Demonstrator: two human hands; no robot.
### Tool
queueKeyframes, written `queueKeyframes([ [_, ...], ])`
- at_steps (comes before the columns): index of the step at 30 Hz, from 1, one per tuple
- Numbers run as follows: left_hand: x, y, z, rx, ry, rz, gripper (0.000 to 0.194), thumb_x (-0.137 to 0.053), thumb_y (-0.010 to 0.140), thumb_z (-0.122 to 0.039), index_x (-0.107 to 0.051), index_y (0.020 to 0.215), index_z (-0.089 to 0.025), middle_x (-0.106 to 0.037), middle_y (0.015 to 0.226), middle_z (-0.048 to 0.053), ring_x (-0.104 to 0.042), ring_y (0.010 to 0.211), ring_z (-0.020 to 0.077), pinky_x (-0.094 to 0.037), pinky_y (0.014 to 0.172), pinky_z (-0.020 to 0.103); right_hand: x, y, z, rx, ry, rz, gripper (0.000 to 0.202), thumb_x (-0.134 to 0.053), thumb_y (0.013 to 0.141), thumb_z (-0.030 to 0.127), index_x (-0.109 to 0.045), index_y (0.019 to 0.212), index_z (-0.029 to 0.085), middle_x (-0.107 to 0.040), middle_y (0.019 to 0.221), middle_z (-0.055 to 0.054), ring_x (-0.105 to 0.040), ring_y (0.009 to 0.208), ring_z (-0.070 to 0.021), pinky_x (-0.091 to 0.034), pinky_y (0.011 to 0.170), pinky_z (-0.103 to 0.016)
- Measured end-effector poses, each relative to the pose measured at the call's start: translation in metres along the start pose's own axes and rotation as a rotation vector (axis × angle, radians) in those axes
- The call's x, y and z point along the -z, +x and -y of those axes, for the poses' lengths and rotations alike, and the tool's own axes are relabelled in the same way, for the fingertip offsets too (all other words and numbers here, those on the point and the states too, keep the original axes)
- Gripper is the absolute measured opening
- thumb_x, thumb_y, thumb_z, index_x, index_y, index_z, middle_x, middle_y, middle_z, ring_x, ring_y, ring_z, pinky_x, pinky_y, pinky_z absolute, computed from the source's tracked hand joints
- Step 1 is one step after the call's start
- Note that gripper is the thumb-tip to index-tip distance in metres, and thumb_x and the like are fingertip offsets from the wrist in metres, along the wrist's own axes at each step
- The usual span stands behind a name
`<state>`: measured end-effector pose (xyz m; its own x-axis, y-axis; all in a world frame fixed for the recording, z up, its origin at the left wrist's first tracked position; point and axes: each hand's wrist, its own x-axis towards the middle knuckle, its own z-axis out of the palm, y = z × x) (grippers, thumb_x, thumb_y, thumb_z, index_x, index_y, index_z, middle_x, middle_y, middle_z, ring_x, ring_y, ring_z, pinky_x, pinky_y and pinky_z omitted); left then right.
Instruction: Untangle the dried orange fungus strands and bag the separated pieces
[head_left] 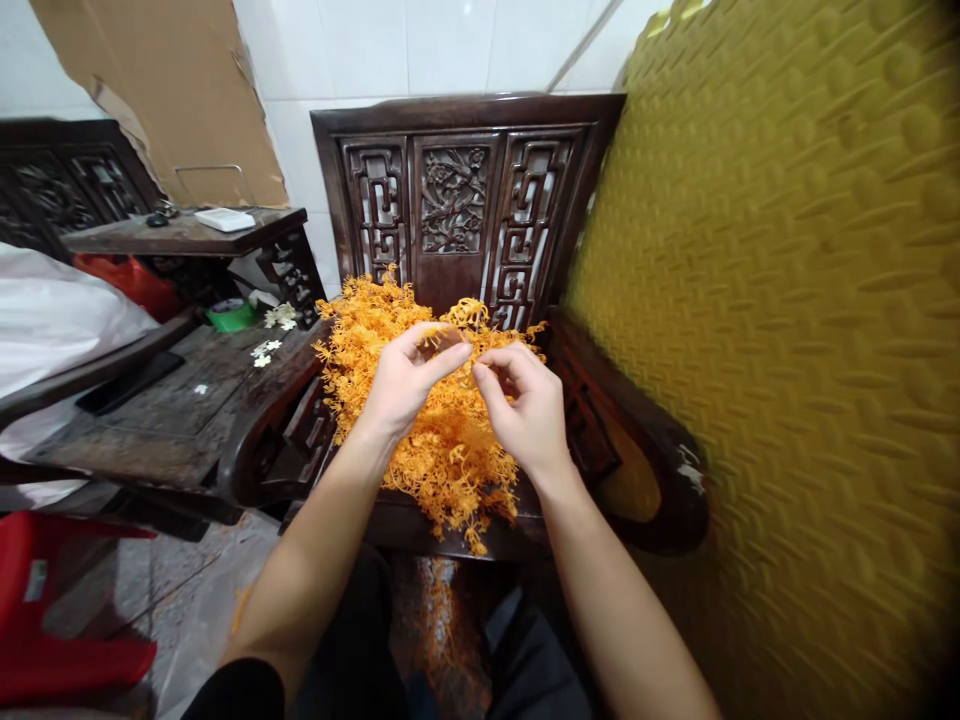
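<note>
A large heap of orange, thin-branched plastic-looking pieces [450, 440] covers the seat of a dark carved wooden chair [465, 120]. My left hand [409, 380] is above the heap, its thumb and fingers closed around a small orange branched piece [433, 336] that shows between them. Close beside it, my right hand [525, 405] is pinched, thumb against the curled fingers. Whatever is between those right fingertips is too small to make out. The two hands' fingertips almost meet. Just behind them, a curled orange cluster [469, 312] stands out from the heap.
A yellow textured foam mat [787, 330] stands along the right. At left, a dark wooden table [150, 410] holds a green tape roll [231, 315] and several pale flower-shaped pieces [264, 350]. A red plastic stool [52, 610] is at lower left. Cardboard [180, 90] leans behind.
</note>
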<state>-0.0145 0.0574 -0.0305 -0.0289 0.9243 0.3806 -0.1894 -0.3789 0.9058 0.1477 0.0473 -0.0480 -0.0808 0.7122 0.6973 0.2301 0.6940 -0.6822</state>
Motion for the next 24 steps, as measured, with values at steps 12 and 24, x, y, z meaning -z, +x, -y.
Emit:
queueKeyframes([
  [12, -0.014, -0.009, -0.004, 0.055, 0.166, 0.153, 0.043, -0.095, 0.069, -0.035, -0.071, 0.099, -0.016, -0.075, 0.094, 0.004, -0.07, 0.084, 0.0159, -0.06, 0.078, 0.029, 0.0, 0.0, -0.005, -0.334, 0.377, -0.04, 0.019, -0.071, 0.095, 0.042, -0.067, 0.092, 0.024, -0.055, 0.069, 0.002, -0.046, 0.055, -0.0126, -0.036, 0.051, -0.027],
  [24, -0.033, -0.014, -0.005, 0.19, 0.029, 0.041, 0.044, -0.092, 0.07, -0.019, -0.059, 0.099, -0.014, -0.066, 0.06, -0.005, -0.066, 0.053, 0.0107, -0.057, 0.055, 0.022, -0.009, 0.0, -0.007, -0.424, 0.575, -0.106, 0.033, -0.072, 0.093, 0.051, -0.057, 0.081, 0.025, -0.054, 0.057, 0.004, -0.05, 0.052, -0.0132, -0.043, 0.052, -0.028],
])
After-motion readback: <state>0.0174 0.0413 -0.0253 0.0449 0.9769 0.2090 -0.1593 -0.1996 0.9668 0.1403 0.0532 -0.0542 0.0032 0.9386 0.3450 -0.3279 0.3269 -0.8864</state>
